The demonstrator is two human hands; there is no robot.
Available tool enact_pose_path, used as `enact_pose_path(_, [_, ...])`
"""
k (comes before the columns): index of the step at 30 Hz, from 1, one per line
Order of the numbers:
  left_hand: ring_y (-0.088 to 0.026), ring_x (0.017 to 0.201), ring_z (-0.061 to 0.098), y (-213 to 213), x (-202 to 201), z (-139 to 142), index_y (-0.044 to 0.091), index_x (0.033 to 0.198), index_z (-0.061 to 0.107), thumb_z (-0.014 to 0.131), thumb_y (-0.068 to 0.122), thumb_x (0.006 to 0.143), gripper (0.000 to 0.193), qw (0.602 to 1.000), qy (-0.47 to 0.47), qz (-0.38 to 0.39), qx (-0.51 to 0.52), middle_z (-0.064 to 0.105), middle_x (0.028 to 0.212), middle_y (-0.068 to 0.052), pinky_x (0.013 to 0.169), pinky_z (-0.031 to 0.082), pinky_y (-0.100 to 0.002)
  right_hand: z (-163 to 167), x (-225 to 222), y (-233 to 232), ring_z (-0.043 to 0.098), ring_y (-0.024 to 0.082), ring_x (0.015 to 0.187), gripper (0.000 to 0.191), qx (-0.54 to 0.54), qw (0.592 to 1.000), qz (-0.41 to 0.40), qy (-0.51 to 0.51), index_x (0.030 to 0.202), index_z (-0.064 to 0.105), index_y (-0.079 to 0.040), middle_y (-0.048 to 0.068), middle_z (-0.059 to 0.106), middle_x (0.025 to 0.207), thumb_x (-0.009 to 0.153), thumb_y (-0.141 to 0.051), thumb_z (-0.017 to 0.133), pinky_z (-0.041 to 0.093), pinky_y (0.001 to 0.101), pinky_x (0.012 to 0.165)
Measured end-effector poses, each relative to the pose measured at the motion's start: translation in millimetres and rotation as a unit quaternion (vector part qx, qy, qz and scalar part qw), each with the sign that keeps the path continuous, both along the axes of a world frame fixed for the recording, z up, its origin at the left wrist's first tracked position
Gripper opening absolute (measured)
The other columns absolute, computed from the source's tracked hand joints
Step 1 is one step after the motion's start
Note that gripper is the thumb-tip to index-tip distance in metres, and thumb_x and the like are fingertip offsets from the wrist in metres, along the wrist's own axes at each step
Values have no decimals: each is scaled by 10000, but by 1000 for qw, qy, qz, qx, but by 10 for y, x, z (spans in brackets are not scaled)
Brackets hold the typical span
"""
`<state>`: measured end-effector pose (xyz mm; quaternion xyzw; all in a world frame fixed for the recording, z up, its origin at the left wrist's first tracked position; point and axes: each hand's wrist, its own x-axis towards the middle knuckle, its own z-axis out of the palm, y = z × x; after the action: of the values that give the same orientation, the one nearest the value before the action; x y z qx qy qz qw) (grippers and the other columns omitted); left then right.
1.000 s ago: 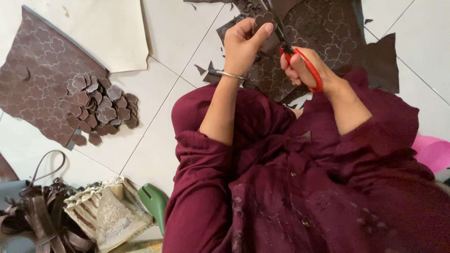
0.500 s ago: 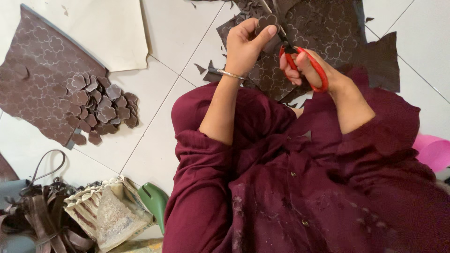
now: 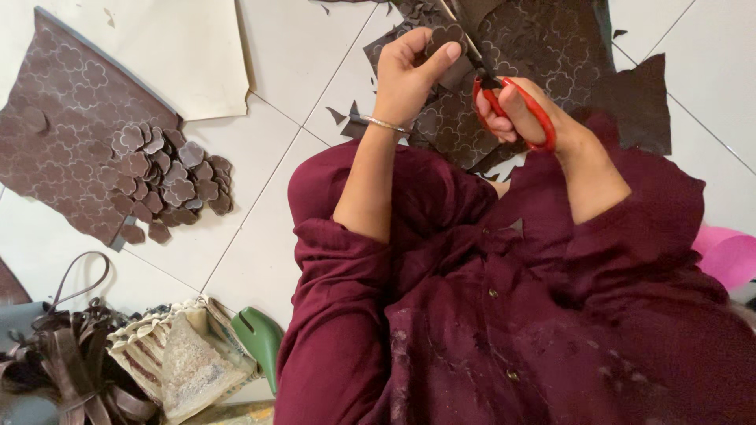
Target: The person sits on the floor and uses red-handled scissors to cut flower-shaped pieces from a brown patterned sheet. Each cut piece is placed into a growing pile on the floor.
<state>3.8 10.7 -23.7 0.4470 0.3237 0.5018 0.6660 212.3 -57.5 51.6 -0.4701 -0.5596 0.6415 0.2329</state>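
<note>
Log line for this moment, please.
left hand: pinching flower-shaped piece | right hand: gripping red-handled scissors | cut pieces pile: on floor

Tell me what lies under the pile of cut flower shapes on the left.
The pile of flower shapes rests partly on a brown embossed sheet and partly on the white tile floor. Whatever lies beneath the pile's middle is covered.

A floor-level leather craft workspace, possibly in a home: embossed brown leather sheets (image 3: 71, 126) and a pile of flower-shaped cut-outs (image 3: 169, 177) lie on a white tiled floor (image 3: 268, 228), with straps (image 3: 71, 370) heaped near left.
</note>
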Motion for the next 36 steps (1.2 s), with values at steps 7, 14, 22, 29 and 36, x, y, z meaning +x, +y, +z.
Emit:
enact_pose_path(7, [-15,695,497,26,-109,43,37,849,675,782,133,961,182,999,34,-30,17,593,756,80,617,413,-204,48,110,52,400,55,481,868,4,999,38,2,882,515,-72,-52,412,609,814,-932,423,366,227,445])
enact_pose_path(14, [-17,675,466,43,-123,-6,34,865,685,791,142,950,174,999,40,-32,8,576,743,80,593,378,-208,-50,229,66,438,77,436,888,4,999,35,-38,833,557,-36,-17,437,558,806,-912,410,369,243,402])
enact_pose_path(22, [-52,627,508,43,96,-213,44,894,685,728,173,1026,189,989,-70,-20,-132,600,740,31,560,399,-213,-142,87,107,680,93,789,314,40,991,-125,-16,1138,614,-56,10,675,871,1012,-342,637,521,224,671])
enact_pose_path(29, [-77,663,646,-100,310,-179,27,1067,678,726,30,893,181,981,-87,-49,-166,730,826,-34,593,526,-213,-229,1,77,638,87,821,257,98,971,-217,-10,1169,606,-32,26,664,997,970,-73,763,519,235,705])
enact_pose_path(36, [-76,641,602,-121,314,-204,4,963,677,733,96,937,111,983,-25,-100,-151,699,795,-41,561,476,-207,-300,59,103,629,93,798,246,115,958,-262,-6,1144,615,-35,30,658,991,950,-33,768,513,233,669])
